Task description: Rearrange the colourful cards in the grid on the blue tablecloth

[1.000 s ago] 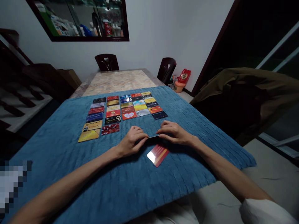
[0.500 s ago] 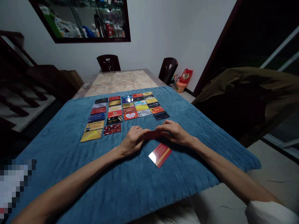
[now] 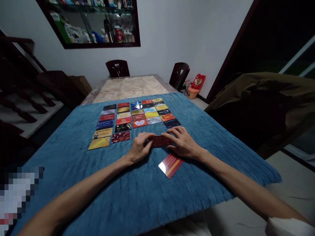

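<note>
Between my two hands a dark red card [image 3: 161, 141] is held by its ends, tilted up over the blue cloth [image 3: 118, 196]; whether it is one card or a small stack I cannot tell. My left hand [image 3: 140, 146] pinches its left end with thumb and fingers. My right hand [image 3: 182, 143] grips the right end, its fingers over the top edge. Just below the right hand a red and gold card [image 3: 171, 165] lies flat, part of it shining. Beyond my hands, several colourful cards lie in columns, among them a red patterned card [image 3: 120, 137] and a yellow card [image 3: 99, 143].
The blue cloth covers the near part of a table with a marbled top [image 3: 133, 87]. Two dark chairs [image 3: 117, 68] stand at its far end. A brown cloth [image 3: 236, 90] drapes over something at the right. A pixelated patch [image 3: 18, 193] hides the lower left.
The view has shifted slightly, so everything sits a little further right. The held card has tipped so more of its face shows. My right hand's fingers have spread somewhat over its end.
</note>
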Tool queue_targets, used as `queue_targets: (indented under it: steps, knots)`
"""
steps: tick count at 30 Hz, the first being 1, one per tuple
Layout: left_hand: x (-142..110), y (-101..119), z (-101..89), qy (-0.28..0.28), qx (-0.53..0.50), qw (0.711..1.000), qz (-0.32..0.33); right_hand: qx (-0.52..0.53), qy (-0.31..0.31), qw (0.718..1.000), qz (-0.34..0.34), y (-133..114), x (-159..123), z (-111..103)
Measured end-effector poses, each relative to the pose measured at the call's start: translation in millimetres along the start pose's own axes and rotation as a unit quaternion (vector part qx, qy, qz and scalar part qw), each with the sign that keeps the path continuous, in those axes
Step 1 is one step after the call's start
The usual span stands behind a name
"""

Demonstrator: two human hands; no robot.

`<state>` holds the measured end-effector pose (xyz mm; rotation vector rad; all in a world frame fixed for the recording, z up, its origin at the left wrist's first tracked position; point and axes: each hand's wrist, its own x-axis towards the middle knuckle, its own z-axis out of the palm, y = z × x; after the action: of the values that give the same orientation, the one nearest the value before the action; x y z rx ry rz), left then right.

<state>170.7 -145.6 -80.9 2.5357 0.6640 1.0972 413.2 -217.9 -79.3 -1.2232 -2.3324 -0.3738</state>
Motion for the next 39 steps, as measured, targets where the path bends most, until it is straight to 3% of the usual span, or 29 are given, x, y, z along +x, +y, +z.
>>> queue_targets:
  steps: [12,20,28,39]
  knots:
    - [1.9,-2.3,-2.1,0.021,-0.021,1.000,-0.004,-0.038,0.034,0.999,0.014,-5.4,1.0,5.8]
    - [2.5,-3.6,-2.7,0.022,-0.006,1.000,0.015,-0.043,0.094,0.993,0.049,-10.8,1.9,4.9]
    - [-2.4,-1.7,-5.2,-0.015,0.125,0.989,0.074,-0.079,0.138,0.987,0.036,-14.0,3.3,5.7]
    - [-6.0,-7.0,-7.0,-0.019,0.290,0.948,0.128,-0.082,0.152,0.985,-0.006,-8.2,9.0,16.6]
